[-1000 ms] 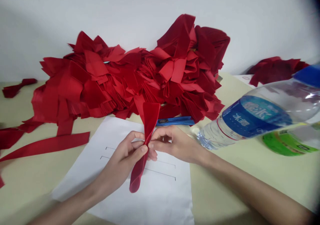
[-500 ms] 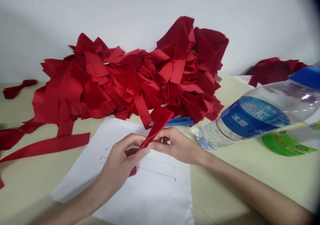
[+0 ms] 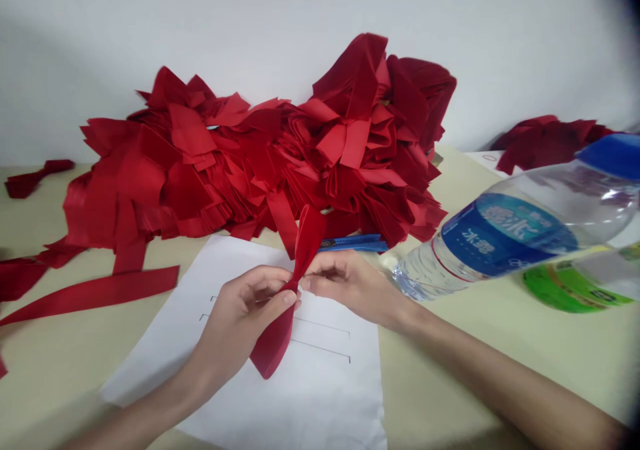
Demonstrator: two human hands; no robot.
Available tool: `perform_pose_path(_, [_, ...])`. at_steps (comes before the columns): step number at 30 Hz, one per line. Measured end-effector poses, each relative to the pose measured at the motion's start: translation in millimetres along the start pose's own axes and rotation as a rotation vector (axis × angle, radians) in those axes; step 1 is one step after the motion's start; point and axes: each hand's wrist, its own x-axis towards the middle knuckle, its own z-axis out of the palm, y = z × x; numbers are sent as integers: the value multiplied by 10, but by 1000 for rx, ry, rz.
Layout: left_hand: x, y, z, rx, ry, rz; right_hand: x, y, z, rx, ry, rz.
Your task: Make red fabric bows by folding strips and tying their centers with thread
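Now the folded strip of red velvet ribbon (image 3: 307, 237) stands almost upright again. Half a second ago its far end leaned low to the right and its near end was mostly hidden behind my left hand (image 3: 240, 330). The near end now hangs in view below that hand, over the white paper sheet with thin printed lines (image 3: 320, 390).

My left thumb and forefinger are closed narrowly on the ribbon's waist. The fingertips of my right hand (image 3: 350, 283) pinch the same spot from the right, so both hands meet at the middle of the strip. Neither hand has shifted much from where it was.

Just beyond my right hand lies a slim blue cutter (image 3: 357, 243), touching the near edge of the big heap of cut red ribbon pieces (image 3: 240, 150). On the right, a clear plastic water bottle with a blue label (image 3: 510, 237) lies tilted across the pale beige table (image 3: 500, 350), as before. A long flat red ribbon strip (image 3: 100, 290) rests to the left of the paper.
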Motion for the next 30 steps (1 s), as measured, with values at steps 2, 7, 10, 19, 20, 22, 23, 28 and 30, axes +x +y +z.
perform_pose_path(2, [-3,-2,0,-16,-4,-6,0,-3,6,37,4,15])
perform_pose_path(7, [-8,-2,-14,-211,-109,-84,10,17,51,53,33,11])
perform_pose_path(10, [0,2,-28,-315,-183,-120,19,54,74,-5,33,-17])
perform_pose_path(19, [58,30,-88,-52,-178,-39,2,57,-174,-293,71,-71])
perform_pose_path(20, [60,32,-91,5,-155,-18,-15,44,-217,-176,3,-65])
perform_pose_path(22, [66,36,-99,95,-120,34,-47,26,-283,52,-82,-46])
perform_pose_path(23, [70,40,-107,139,-115,63,-59,25,-303,128,-65,-28])
perform_pose_path(28, [127,85,-267,282,-174,62,-73,86,-326,231,233,57])
perform_pose_path(30, [165,94,-386,241,-218,-30,-73,112,-333,221,287,74])
